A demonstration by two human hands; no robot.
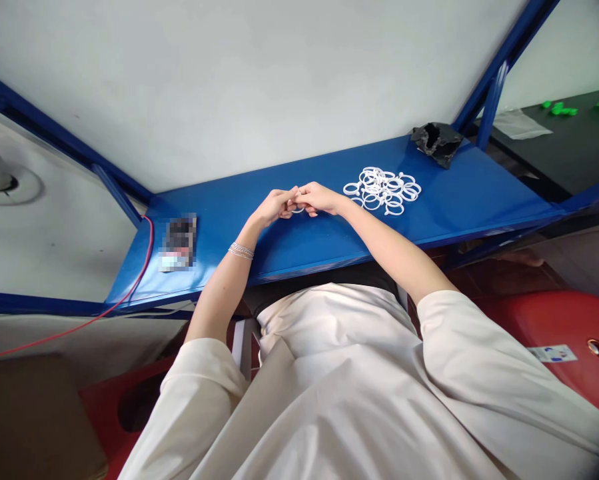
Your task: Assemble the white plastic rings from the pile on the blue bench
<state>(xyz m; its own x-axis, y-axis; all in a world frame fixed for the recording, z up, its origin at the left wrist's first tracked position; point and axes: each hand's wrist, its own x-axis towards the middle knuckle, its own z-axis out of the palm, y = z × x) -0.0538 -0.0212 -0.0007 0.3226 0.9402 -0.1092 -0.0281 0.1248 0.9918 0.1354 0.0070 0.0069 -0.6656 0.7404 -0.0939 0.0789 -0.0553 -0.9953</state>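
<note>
I pinch one white ring (298, 211) between my left hand (274, 205) and right hand (320, 198), over the desk (224, 207) near piled rings (379, 181).

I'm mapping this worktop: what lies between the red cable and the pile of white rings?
In the head view, a pixelated item, then the left hand and right hand, together holding one white ring.

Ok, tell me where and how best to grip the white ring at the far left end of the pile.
The white ring looks best pinched by the left part of its thin band, coming from the left, where the right hand is: there it juts out over bare blue table, while its right side is crowded by the pile.
</note>
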